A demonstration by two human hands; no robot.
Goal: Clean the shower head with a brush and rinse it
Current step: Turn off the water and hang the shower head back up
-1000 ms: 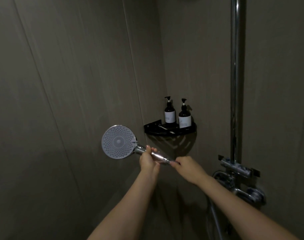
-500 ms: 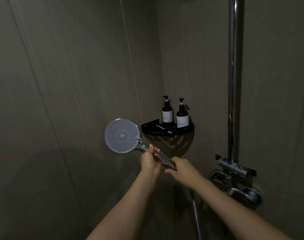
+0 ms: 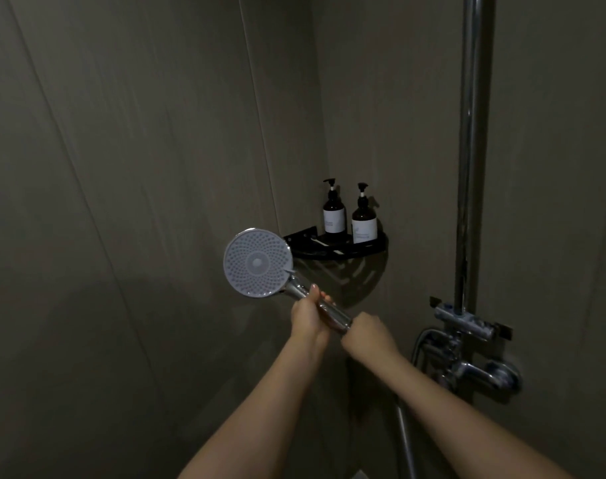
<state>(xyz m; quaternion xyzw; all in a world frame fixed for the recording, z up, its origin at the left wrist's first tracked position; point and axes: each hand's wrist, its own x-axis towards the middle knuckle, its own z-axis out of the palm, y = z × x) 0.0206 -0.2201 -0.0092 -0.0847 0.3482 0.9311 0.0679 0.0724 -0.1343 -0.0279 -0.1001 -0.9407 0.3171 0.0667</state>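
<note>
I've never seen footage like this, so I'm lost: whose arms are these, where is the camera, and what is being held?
No machine here: a person wears a camera on the head, looking down at their own bare arms in a dim shower stall. The left hand grips the chrome handle of the round grey-faced shower head; the right hand grips the handle's lower end. On the black corner shelf stand two dark pump bottles with white labels. The chrome riser pipe stands at right. No brush shows.
</note>
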